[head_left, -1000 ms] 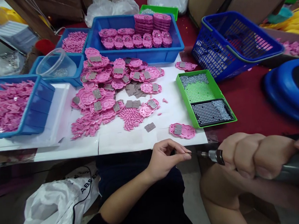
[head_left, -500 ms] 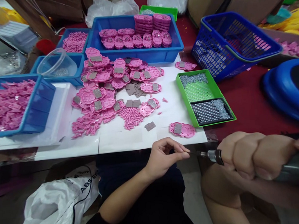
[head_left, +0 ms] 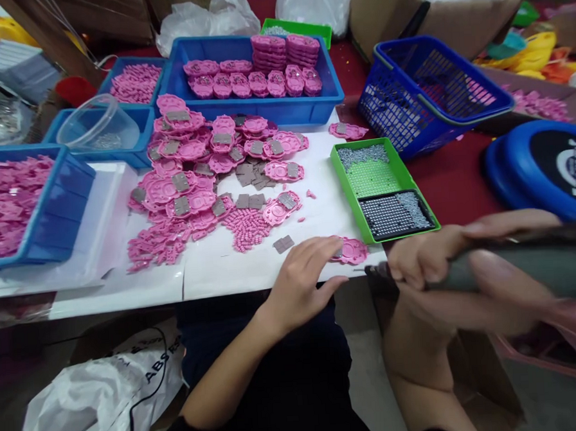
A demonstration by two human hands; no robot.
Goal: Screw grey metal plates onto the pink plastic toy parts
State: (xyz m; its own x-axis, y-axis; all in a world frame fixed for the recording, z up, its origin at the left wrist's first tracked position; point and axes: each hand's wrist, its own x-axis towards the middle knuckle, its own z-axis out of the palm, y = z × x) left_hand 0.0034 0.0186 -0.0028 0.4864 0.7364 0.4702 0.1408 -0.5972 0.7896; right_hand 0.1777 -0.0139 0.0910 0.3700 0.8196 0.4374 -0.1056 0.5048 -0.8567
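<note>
My right hand (head_left: 425, 260) is wrapped round a dark grey-green electric screwdriver (head_left: 556, 269), its thin bit pointing left just beyond the table's front edge. Motion blurs part of that hand. My left hand (head_left: 303, 279) has its fingers stretched and the thumb apart, with nothing seen in it. Its fingertips reach over the left end of a pink plastic shell (head_left: 355, 250) near the edge; whether they touch it I cannot tell. Just behind the hand lie small grey plates (head_left: 284, 244). Further back a pink shell with a grey plate (head_left: 282, 207) lies beside small pink pieces (head_left: 247, 229).
A green tray (head_left: 347, 193) holds screws and a black perforated plate (head_left: 382, 217). Pink shells (head_left: 190, 185) are heaped at centre-left. A blue bin (head_left: 263, 110) of stacked shells stands behind, with a blue basket (head_left: 393, 100) to its right. A bin (head_left: 70, 201) of pink parts stands left.
My left hand has opened from a pinch at the screwdriver's tip and moved up towards the pink shell. The screwdriver, in my right hand, has shifted up and left, its bit now free of my fingers.
</note>
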